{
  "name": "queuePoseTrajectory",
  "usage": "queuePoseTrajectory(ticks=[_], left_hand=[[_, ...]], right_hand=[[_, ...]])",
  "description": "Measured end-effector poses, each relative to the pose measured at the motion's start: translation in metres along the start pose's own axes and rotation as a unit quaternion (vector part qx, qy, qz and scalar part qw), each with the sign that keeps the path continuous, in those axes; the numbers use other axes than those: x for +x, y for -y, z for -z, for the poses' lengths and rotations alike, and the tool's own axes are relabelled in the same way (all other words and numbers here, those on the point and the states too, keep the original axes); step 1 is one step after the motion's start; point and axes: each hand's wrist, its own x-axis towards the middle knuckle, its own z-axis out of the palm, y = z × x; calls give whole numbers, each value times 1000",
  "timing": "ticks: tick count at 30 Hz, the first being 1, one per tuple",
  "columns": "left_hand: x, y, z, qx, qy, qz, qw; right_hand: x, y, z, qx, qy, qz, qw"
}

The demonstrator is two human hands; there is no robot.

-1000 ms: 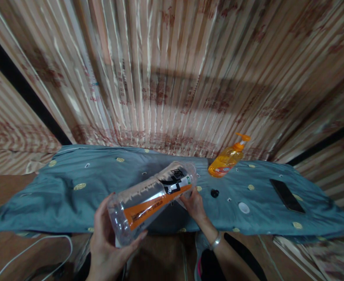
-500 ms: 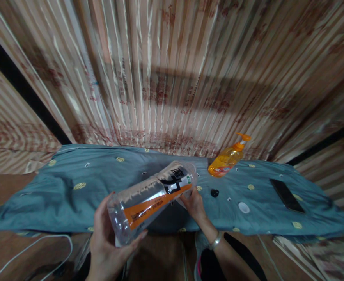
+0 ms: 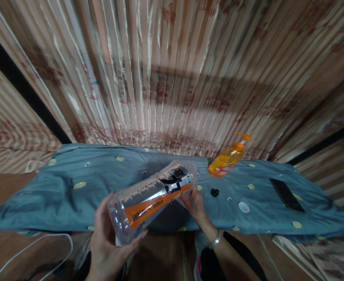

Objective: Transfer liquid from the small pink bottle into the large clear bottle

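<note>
A large clear plastic bottle (image 3: 151, 199) with an orange, black and white label lies tilted between my hands, its base toward me. My left hand (image 3: 106, 242) cups the base, fingers wrapped round it. My right hand (image 3: 194, 203) grips the far, upper end of the bottle near its neck; a bracelet shows on that wrist. The bottle hangs over the near edge of a table covered by a blue-grey patterned cloth (image 3: 72, 187).
On the cloth stand an orange pump bottle (image 3: 227, 160), a small black cap (image 3: 215, 192), a white round lid (image 3: 243, 207) and a dark phone (image 3: 287, 195) at the right. Striped curtains hang behind. A white cable (image 3: 31, 244) runs along the floor at the left.
</note>
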Motion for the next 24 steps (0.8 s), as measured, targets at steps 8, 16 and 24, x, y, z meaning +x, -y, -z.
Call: queuePoseTrajectory(ticks=[8,16,24], left_hand=[[1,-5,0,5,0,-10,1000],[0,-4,0,1,2,-2,1000],[0,-9,-2,-26,-10,43,999]], right_hand=[[0,3,2,-5,6,-6,1000],[0,1,1,16,0,7,1000],[0,1,0,-5,6,-10,1000]])
